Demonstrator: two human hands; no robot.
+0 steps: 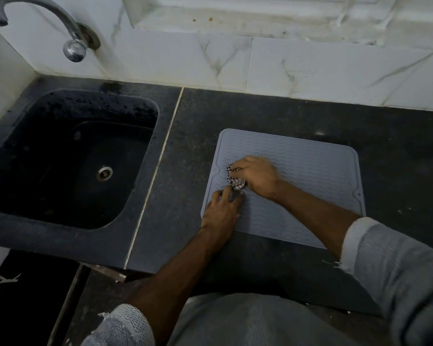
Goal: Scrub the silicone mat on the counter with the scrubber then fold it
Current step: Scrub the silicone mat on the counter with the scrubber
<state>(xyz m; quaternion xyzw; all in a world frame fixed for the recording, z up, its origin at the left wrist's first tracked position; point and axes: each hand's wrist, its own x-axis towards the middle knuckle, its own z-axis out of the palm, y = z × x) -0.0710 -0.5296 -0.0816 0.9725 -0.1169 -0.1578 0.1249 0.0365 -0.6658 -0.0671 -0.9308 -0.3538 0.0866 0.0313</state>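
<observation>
Head view: your right hand [256,176] gripped the checkered scrubber [235,176] on the grey silicone mat [310,176], fingers curled round it. Left hand [221,213] pressed the mat's near-left edge, fingers spread flat just below the scrubber. Keeping that edge pinned would have stopped sliding on the counter [273,111].

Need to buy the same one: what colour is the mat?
The mat is pale blue-grey with wavy ridges, per the head view.
</observation>
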